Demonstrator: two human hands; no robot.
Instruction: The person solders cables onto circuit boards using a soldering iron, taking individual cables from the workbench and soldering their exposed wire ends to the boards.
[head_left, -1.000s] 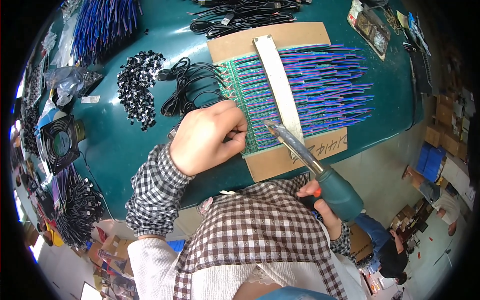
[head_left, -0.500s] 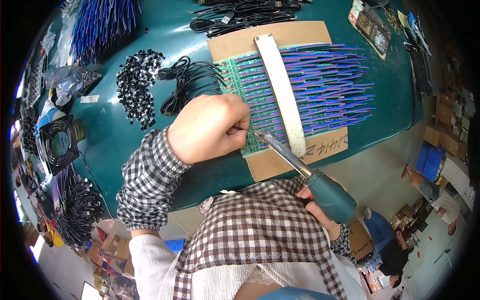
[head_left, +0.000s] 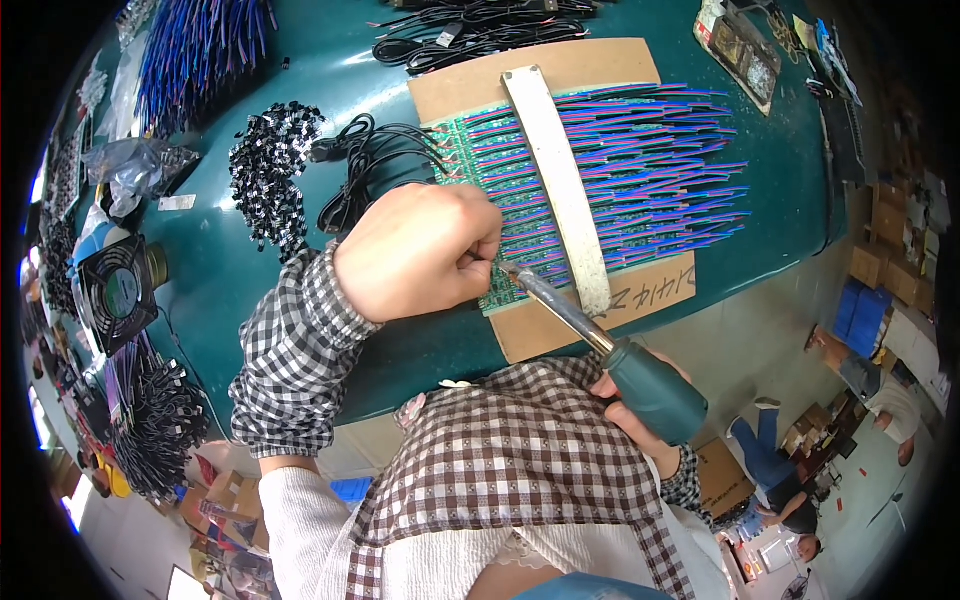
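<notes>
My right hand [head_left: 640, 422] is wrapped round the green handle of a soldering iron [head_left: 656, 392]. Its tip points up and left onto a row of small green circuit boards [head_left: 489, 165], close to my left fingertips. My left hand [head_left: 425, 245] is closed in a pinch over the boards' left edge; whatever it pinches is hidden by the fingers. Blue, red and black wires [head_left: 665, 175] fan out rightward from the boards. A pale flat bar [head_left: 557, 190] lies across them, on a cardboard sheet [head_left: 540, 333]. Black cables [head_left: 365, 170] run to the upper boards.
Left of the cables is a heap of small black-and-silver connectors [head_left: 268, 175]. A black fan [head_left: 118, 290] stands at the table's left edge. Blue wire bundles [head_left: 205, 60], black USB cables [head_left: 480, 35] and a grimy tray [head_left: 738, 55] lie farther back. Other people are at the right.
The view has shifted slightly. The soldering iron's handle has moved a little left, its tip still by my left fingers. My left hand keeps its pinch. A person in the right background has moved.
</notes>
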